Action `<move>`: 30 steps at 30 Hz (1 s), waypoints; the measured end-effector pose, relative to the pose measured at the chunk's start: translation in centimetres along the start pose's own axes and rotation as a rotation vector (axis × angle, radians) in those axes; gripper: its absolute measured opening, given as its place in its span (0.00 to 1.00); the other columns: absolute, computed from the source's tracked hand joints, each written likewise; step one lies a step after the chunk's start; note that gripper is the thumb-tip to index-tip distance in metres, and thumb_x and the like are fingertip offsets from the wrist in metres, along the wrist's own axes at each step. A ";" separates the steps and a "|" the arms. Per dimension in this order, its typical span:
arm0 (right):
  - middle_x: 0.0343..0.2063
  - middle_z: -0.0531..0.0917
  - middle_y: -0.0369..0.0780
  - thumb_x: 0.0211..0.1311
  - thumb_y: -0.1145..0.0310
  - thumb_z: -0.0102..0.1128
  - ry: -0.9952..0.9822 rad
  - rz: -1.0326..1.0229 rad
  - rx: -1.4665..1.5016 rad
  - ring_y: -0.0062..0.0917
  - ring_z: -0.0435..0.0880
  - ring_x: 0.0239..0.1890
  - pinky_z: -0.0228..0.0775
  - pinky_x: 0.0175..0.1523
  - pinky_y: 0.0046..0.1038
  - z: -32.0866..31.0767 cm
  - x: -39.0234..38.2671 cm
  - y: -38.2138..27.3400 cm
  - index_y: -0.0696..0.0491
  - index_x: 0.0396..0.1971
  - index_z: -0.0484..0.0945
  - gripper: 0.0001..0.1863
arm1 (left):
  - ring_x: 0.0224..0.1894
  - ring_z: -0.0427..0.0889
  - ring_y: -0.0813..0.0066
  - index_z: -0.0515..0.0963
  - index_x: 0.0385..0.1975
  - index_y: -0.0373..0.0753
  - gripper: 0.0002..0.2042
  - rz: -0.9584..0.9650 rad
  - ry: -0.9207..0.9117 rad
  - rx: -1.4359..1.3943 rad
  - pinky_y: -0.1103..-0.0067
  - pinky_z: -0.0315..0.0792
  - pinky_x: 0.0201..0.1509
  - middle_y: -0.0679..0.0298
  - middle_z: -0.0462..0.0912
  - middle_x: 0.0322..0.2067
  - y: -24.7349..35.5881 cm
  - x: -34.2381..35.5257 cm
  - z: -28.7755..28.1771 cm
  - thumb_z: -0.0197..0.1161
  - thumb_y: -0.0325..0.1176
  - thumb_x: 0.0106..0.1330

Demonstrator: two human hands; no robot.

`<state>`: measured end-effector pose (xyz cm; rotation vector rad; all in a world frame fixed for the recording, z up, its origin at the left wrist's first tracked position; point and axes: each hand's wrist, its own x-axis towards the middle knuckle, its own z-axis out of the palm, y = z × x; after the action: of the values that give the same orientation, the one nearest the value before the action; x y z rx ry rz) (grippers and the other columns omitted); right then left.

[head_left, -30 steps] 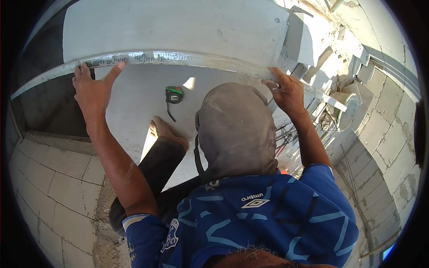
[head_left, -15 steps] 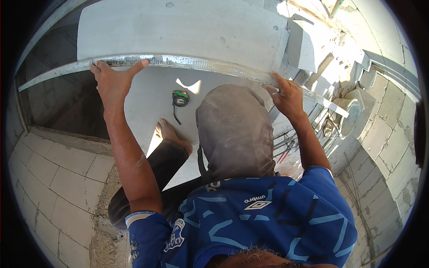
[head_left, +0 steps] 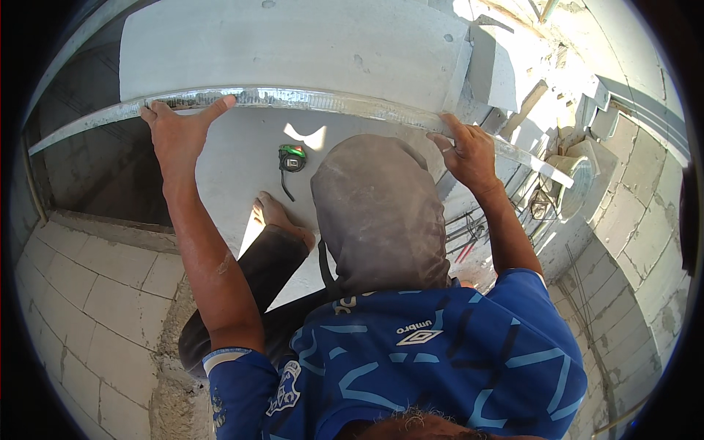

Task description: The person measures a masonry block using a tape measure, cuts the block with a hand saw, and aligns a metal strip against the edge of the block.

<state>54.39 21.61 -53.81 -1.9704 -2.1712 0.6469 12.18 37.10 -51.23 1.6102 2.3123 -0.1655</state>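
Note:
A long, pale metal straightedge (head_left: 323, 99) spans the view, its face smeared with grey residue. My left hand (head_left: 180, 136) grips it left of the middle, thumb stretched along the bar and fingers over its far edge. Farther right, my right hand (head_left: 469, 154) grips the same bar, thumb on the near side. Just beyond it lies a large light-grey slab (head_left: 293, 44), whose near edge runs along the bar. Between my hands and nearer to me, a black and green tape measure (head_left: 292, 158) rests on a grey surface, a dark strap trailing from it.
My bare foot (head_left: 275, 216) stands near the tape measure. A rounded grey cloth-covered form (head_left: 381, 213), apparently my bent knee, fills the middle. A clear bucket (head_left: 576, 187) and thin rods (head_left: 469, 235) are at right. Block walls (head_left: 110, 301) rise on both sides; a dark opening (head_left: 110, 176) lies left.
The whole view has shifted slightly, with most things a little farther left. Both hands keep their hold on the straightedge, and the tape measure lies as before.

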 end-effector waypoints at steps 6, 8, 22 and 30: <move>0.27 0.86 0.44 0.57 0.60 0.74 0.035 -0.024 -0.004 0.39 0.85 0.31 0.74 0.40 0.38 0.4 -0.3 0.6 0.54 0.52 0.77 0.25 | 0.73 0.56 0.33 0.53 0.66 0.10 0.71 0.004 0.001 -0.004 0.59 0.63 0.72 0.20 0.47 0.69 0.1 0.1 0.1 0.76 0.72 0.39; 0.29 0.86 0.44 0.56 0.61 0.75 0.045 -0.024 -0.009 0.38 0.85 0.31 0.75 0.40 0.36 0.5 -0.3 0.8 0.53 0.52 0.78 0.25 | 0.74 0.56 0.34 0.53 0.66 0.10 0.71 0.006 0.006 -0.002 0.60 0.63 0.72 0.20 0.47 0.69 0.2 0.0 0.3 0.76 0.72 0.39; 0.24 0.73 0.37 0.71 0.53 0.56 -0.193 0.421 0.623 0.21 0.73 0.29 0.66 0.36 0.28 -6.1 12.6 -7.0 0.59 0.47 0.75 0.21 | 0.73 0.56 0.31 0.48 0.68 0.12 0.74 -0.015 0.043 -0.188 0.57 0.64 0.72 0.25 0.41 0.71 -0.7 -0.6 0.1 0.82 0.67 0.34; 0.36 0.85 0.48 0.66 0.71 0.53 -0.323 -0.485 0.462 0.38 0.83 0.39 0.73 0.48 0.36 3.0 29.4 -28.0 0.57 0.46 0.84 0.14 | 0.70 0.61 0.29 0.51 0.67 0.11 0.75 -0.001 0.076 -0.196 0.59 0.64 0.71 0.24 0.44 0.70 -1.1 -0.7 -0.2 0.84 0.66 0.28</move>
<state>23.75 48.20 -50.56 -1.1189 -2.2695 1.2925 11.30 36.16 -50.95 1.5421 2.3040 0.1209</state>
